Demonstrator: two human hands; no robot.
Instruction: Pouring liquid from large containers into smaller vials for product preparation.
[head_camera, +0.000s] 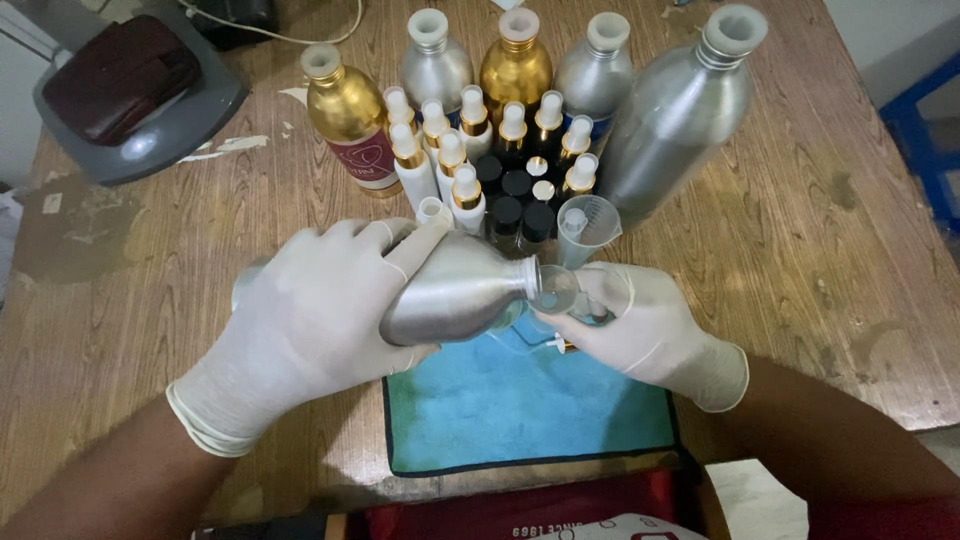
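My left hand (305, 325), in a white glove, grips a silver metal bottle (455, 298) tipped on its side, its open neck pointing right. The neck meets a small clear cup (556, 291) that my gloved right hand (645, 330) holds, together with a small glass bottle partly hidden under the fingers. Both hands hover over a blue cloth (520, 405) spread on the wooden table (800, 250).
Behind the hands stand several small spray bottles (470, 150) with white, gold and black tops, a clear measuring cup (585, 225), a gold bottle (345, 110), further tall silver and gold bottles (515, 65), and a large tilted silver bottle (680, 115). A grey tray with a dark pouch (120, 85) lies far left.
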